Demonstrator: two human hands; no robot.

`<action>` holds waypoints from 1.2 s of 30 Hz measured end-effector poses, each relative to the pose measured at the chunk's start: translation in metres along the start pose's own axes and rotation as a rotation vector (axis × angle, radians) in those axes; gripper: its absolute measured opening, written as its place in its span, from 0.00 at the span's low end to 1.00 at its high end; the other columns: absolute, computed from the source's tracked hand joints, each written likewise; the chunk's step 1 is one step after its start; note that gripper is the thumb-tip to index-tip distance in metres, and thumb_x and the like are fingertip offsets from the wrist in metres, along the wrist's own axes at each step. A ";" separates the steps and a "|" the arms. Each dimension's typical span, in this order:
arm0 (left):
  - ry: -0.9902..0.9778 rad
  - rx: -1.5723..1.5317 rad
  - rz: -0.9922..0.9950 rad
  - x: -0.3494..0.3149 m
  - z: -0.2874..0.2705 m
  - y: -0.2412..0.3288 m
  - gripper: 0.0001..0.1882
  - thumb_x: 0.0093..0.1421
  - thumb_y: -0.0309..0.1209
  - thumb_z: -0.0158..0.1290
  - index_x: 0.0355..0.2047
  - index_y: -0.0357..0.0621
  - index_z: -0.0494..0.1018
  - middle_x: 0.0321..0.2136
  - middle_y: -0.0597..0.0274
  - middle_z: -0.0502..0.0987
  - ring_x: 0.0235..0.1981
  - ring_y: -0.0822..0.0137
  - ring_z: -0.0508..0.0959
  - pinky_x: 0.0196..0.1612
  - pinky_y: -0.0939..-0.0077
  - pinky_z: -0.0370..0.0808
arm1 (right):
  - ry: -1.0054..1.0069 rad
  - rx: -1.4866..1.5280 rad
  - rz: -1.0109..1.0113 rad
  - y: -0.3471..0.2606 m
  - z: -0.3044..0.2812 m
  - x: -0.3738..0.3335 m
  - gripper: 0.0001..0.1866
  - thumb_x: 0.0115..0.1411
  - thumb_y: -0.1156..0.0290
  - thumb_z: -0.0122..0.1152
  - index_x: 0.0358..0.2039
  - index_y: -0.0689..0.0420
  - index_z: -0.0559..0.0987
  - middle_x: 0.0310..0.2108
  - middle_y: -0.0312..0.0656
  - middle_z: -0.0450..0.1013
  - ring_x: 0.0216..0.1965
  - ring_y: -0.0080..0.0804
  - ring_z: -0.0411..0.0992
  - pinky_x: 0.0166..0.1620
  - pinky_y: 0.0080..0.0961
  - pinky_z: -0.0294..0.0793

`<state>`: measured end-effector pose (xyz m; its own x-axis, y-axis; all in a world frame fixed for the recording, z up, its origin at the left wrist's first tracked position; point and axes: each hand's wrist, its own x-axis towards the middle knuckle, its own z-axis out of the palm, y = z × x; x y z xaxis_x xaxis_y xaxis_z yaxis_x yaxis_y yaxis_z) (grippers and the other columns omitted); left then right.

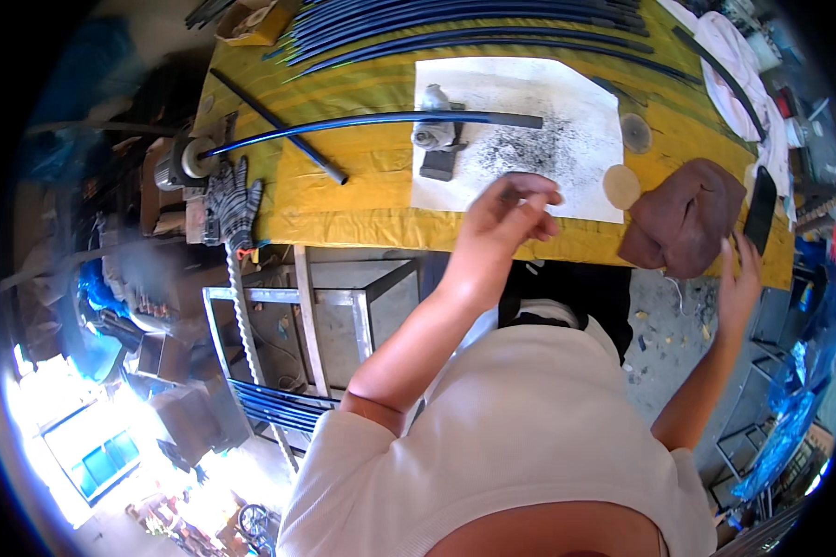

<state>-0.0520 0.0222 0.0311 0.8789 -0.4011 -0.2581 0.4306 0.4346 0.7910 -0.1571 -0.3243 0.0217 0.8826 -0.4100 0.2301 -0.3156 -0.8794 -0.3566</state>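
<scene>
My left hand (511,215) hovers at the near edge of a white paper sheet (585,93), its fingers curled in toward the thumb; anything between them is too small or hidden to make out. My right hand (741,278) has its fingers stretched out beside a brown cloth (687,218) and a black strip (761,209). Above the sheet, a long blue rod (362,121) with a dark end lies across a small metal rest (434,132). The rod's other end reaches a round spindle (195,157) at the left. Black dust (529,144) is scattered over the paper.
Many dark blue rods (474,37) lie along the far side of the yellow-covered table (344,218). A striped glove (235,200) sits by the spindle, and a dark bar (279,125) lies nearby. Two round discs (621,187) are near the cloth. Below stands a metal frame (362,306).
</scene>
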 end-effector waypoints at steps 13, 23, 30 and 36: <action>0.661 -0.678 0.345 0.046 -0.131 0.073 0.19 0.62 0.38 0.47 0.45 0.36 0.61 0.41 0.53 0.69 0.44 0.61 0.69 0.48 0.67 0.67 | -0.052 -0.015 -0.125 0.003 0.068 0.051 0.15 0.59 0.64 0.53 0.43 0.60 0.71 0.39 0.51 0.68 0.43 0.53 0.65 0.46 0.37 0.64; 0.167 -0.944 0.537 0.071 -0.092 0.068 0.08 0.67 0.30 0.33 0.31 0.42 0.58 0.15 0.71 0.52 0.17 0.74 0.54 0.25 0.77 0.59 | 0.543 0.887 0.376 0.033 -0.023 0.065 0.19 0.64 0.62 0.47 0.47 0.66 0.67 0.44 0.51 0.69 0.45 0.41 0.69 0.51 0.34 0.65; 0.073 -0.858 0.453 0.059 0.021 0.051 0.06 0.67 0.31 0.36 0.35 0.43 0.58 0.18 0.70 0.54 0.19 0.74 0.53 0.27 0.78 0.58 | 0.399 1.466 -0.363 -0.080 -0.111 0.071 0.36 0.49 0.61 0.65 0.50 0.65 0.56 0.48 0.67 0.45 0.51 0.56 0.50 0.54 0.55 0.51; -0.055 -0.795 0.521 0.047 0.071 0.058 0.13 0.65 0.41 0.41 0.30 0.47 0.61 0.17 0.72 0.52 0.18 0.76 0.51 0.25 0.81 0.55 | -0.048 0.307 -0.658 -0.187 -0.051 0.033 0.24 0.51 0.67 0.62 0.48 0.56 0.67 0.47 0.49 0.68 0.37 0.36 0.71 0.36 0.30 0.72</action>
<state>-0.0002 -0.0287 0.1047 0.9976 -0.0306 0.0627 0.0185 0.9826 0.1848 -0.0869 -0.1852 0.1418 0.8725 0.1978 0.4467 0.3917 -0.8297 -0.3977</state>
